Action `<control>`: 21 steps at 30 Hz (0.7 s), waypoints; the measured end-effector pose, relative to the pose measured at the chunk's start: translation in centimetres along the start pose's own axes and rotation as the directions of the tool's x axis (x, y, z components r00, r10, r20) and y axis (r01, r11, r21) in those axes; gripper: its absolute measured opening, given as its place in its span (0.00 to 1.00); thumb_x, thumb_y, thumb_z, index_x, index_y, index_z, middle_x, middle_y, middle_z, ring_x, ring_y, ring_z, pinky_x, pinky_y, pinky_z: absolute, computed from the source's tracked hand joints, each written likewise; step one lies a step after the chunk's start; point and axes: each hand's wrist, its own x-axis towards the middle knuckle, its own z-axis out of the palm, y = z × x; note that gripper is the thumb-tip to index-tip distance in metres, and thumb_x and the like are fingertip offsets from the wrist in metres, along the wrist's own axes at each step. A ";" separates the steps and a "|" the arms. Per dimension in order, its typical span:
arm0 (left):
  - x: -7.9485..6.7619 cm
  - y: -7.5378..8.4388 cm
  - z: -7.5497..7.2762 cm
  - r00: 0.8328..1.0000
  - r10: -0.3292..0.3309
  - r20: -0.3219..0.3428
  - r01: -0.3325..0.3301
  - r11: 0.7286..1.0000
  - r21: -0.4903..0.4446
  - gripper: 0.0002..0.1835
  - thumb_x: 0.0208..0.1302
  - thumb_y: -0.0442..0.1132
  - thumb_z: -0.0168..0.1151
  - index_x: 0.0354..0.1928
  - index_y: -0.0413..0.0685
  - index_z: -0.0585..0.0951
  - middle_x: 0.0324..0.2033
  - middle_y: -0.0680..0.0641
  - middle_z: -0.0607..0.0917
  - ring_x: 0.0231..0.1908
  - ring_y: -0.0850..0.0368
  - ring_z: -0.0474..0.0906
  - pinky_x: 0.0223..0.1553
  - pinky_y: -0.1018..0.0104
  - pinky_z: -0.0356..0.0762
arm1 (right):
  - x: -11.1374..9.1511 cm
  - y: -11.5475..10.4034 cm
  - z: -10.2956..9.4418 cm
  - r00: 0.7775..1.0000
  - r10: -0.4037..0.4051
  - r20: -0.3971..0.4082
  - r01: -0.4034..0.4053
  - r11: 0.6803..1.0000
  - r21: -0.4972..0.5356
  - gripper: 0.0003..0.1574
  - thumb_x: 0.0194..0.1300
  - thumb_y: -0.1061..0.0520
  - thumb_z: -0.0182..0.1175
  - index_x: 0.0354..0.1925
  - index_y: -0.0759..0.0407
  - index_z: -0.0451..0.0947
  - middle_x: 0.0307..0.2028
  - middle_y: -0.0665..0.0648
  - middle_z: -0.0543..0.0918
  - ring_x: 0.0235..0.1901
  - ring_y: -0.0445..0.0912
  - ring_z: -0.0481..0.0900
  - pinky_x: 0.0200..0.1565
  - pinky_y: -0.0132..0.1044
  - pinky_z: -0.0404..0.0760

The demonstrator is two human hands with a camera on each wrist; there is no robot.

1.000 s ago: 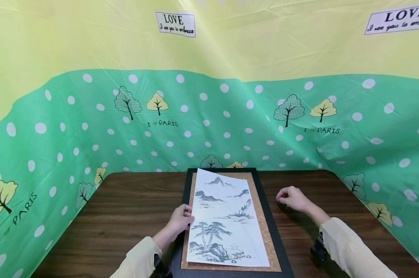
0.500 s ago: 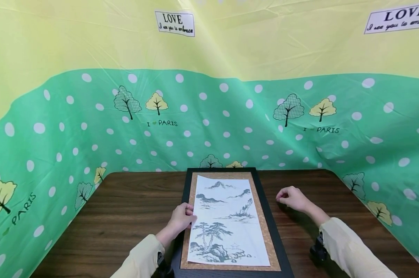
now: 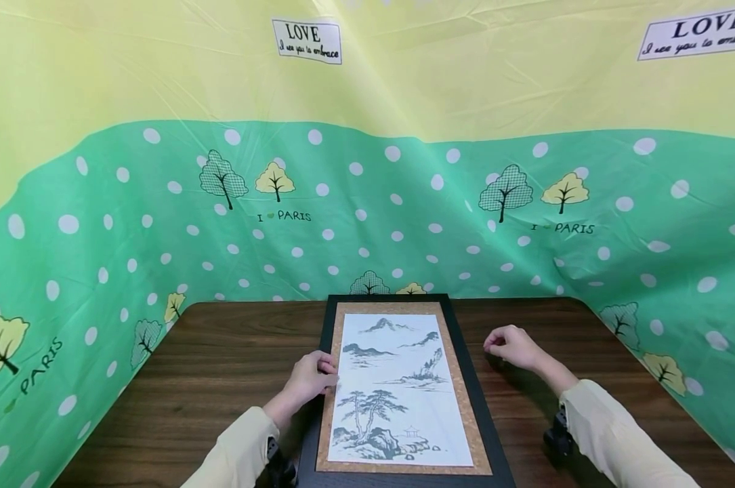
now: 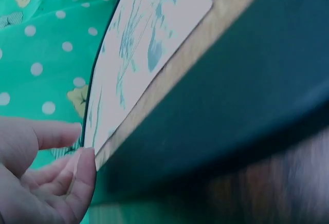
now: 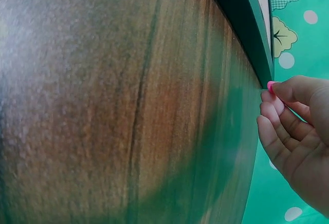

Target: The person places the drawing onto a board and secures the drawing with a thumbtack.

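Observation:
A white sheet of paper (image 3: 397, 366) printed with a grey ink landscape lies flat on a cork board (image 3: 473, 440) inside a black frame (image 3: 489, 420). My left hand (image 3: 309, 379) is at the paper's left edge, over the frame's left side. In the left wrist view its thumb and fingertips (image 4: 85, 157) are parted, with nothing between them. To the right of the frame, my right hand (image 3: 516, 349) is held over the table. It pinches a small pink pushpin (image 5: 271, 86), mostly hidden between thumb and fingers.
The black frame stands on a dark brown wooden table (image 3: 221, 373), its far end at the table's back edge. A green and yellow patterned cloth (image 3: 367, 203) hangs behind and at both sides. Dark camera mounts (image 3: 559, 437) sit at the wrists.
The paper's raised far end has come down flat and straight on the cork. My left hand has let go of its left edge and drawn slightly left. The right hand stays put.

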 end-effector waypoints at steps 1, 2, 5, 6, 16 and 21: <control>0.0 -0.1 -0.3 1.000 0.007 0.002 -0.007 1.000 0.009 0.17 0.51 0.27 0.62 0.44 0.30 0.73 0.31 0.43 0.79 0.26 0.57 0.75 0.25 0.64 0.78 | 0.0 0.0 0.0 1.000 0.001 -0.001 -0.001 1.000 -0.002 0.05 0.56 0.68 0.56 0.31 0.67 0.79 0.27 0.56 0.80 0.22 0.45 0.74 0.22 0.32 0.74; 0.1 -0.1 -0.6 1.000 0.021 -0.001 -0.021 0.999 0.028 0.17 0.51 0.28 0.62 0.44 0.30 0.73 0.32 0.43 0.79 0.27 0.57 0.75 0.25 0.64 0.77 | 0.0 -0.1 0.0 1.000 0.003 -0.001 -0.003 1.000 -0.001 0.05 0.56 0.68 0.56 0.31 0.67 0.79 0.27 0.56 0.80 0.22 0.45 0.74 0.22 0.32 0.74; 0.4 -0.6 -1.4 0.998 0.052 -0.025 -0.050 0.995 0.087 0.18 0.51 0.29 0.64 0.45 0.32 0.75 0.34 0.42 0.79 0.30 0.55 0.74 0.30 0.63 0.76 | 0.0 -0.2 -0.1 1.000 0.013 -0.002 -0.013 1.000 -0.001 0.05 0.56 0.68 0.56 0.31 0.67 0.79 0.27 0.56 0.80 0.22 0.45 0.74 0.22 0.32 0.74; 0.5 -0.8 -1.7 0.997 0.075 -0.030 -0.071 0.991 0.113 0.18 0.51 0.30 0.64 0.45 0.32 0.75 0.35 0.41 0.79 0.32 0.53 0.74 0.31 0.62 0.76 | 0.1 -0.2 -0.1 1.000 0.013 -0.002 -0.013 1.000 -0.004 0.05 0.56 0.68 0.56 0.31 0.67 0.79 0.27 0.56 0.80 0.22 0.44 0.74 0.22 0.32 0.74; 0.5 -2.9 -3.5 0.991 0.103 0.087 -0.116 0.981 0.154 0.31 0.47 0.36 0.69 0.53 0.31 0.71 0.46 0.37 0.77 0.45 0.43 0.73 0.46 0.49 0.71 | 0.6 -0.2 0.0 1.000 -0.020 0.004 0.020 1.000 -0.024 0.04 0.56 0.68 0.57 0.30 0.66 0.79 0.25 0.55 0.80 0.23 0.42 0.72 0.24 0.32 0.73; 0.8 -3.5 -3.5 0.991 0.062 0.118 -0.081 0.985 0.156 0.33 0.44 0.33 0.71 0.54 0.31 0.71 0.46 0.39 0.77 0.45 0.45 0.73 0.47 0.51 0.70 | 1.0 -0.3 0.0 1.000 -0.028 0.011 0.028 0.999 -0.020 0.05 0.56 0.68 0.56 0.29 0.67 0.79 0.25 0.55 0.80 0.22 0.43 0.72 0.23 0.32 0.73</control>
